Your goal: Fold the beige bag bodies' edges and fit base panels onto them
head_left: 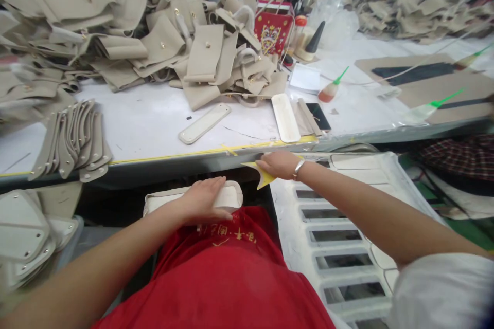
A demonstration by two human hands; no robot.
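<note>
My left hand (204,198) lies across a cream oblong bag panel (230,194) just above my lap, fingers over its far side and thumb along its near edge. To its right, my right hand (281,164) is closed on a yellow piece with a curved cut-out edge (265,179), which looks like a scraper. That piece is apart from the panel, close to the table's front edge. On the table ahead lie a similar flat oblong panel with rimmed edge (204,123) and a white oblong piece (285,118).
Beige bag parts (162,41) are heaped at the back left, with stacked straps (73,139) in front. Glue bottles (328,91), a red decorated box (273,28) and a phone (319,115) are on the table (135,118). A white slatted rack (304,247) stands at my right.
</note>
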